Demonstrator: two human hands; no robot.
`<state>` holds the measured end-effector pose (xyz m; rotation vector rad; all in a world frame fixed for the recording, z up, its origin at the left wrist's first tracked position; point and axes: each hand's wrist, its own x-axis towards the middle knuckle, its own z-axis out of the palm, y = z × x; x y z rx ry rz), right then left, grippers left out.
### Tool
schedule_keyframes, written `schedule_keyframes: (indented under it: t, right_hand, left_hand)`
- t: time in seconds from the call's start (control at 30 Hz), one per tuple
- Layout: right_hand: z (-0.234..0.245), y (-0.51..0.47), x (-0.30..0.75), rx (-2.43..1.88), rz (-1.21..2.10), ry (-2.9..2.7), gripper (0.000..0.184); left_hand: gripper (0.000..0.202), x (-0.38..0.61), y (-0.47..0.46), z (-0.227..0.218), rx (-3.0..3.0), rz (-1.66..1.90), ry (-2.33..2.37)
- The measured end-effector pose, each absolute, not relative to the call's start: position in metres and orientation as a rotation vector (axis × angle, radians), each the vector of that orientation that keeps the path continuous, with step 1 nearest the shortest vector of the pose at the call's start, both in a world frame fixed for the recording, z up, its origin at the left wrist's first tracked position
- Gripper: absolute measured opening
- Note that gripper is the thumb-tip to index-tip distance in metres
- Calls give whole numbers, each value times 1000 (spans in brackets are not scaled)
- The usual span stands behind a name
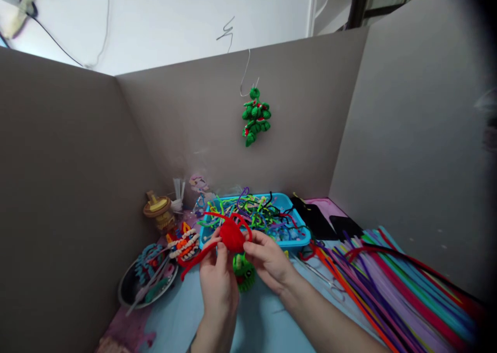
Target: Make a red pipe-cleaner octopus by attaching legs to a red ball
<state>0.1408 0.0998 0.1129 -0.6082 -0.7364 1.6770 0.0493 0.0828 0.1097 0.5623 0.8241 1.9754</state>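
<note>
Grey cardboard partitions [77, 151] enclose a light-blue craft table [264, 317]; head view.
Both hands are raised over the table, pinching a round red fuzzy pipe-cleaner ball [232, 235] with loose red stems: the left hand [218, 283] grips its lower left, the right hand [267, 262] its right side. A green fuzzy figure [244, 271] lies just beneath. Behind stands a blue plastic tray of tangled pipe cleaners [298, 219]; straight coloured pipe cleaners [396, 285] lie at right; a green pipe-cleaner ornament [255, 116] hangs on the back wall.
</note>
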Motion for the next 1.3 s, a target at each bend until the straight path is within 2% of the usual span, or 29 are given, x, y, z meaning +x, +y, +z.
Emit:
schedule_keyframes:
  t: [0.2,0.5,0.6,0.73,0.8,0.9,0.93,1.1,1.3]
  right_hand:
    - [112,97,133,-532,1572,-716,24]
    - [96,101,131,-682,1294,-918,14]
    - [102,109,146,-805,1097,-1051,8]
    - [115,120,175,-911,897,-1291,7]
    - [120,125,187,-908,902,-1382,6]
    - [124,126,197,-862,987,-1480,9]
    - [124,126,198,-841,1022,-1510,9]
    - [128,121,199,-791,1138,-1632,8]
    - [127,119,198,-746,1235,-1643,15]
  left_hand:
    - [20,52,81,107,531,1977,824]
    - [29,55,85,102,425,1926,828]
    - [35,56,83,100,447,1730,879]
    - [30,47,79,109,717,1160,980]
    - [25,37,78,119,1017,1176,1083]
    - [13,21,78,131,1523,1571,1320]
    - [13,16,78,133,1702,1604,1366]
    - [13,5,78,133,2202,1435,1406]
    - [13,0,78,136,2145,1271,1380]
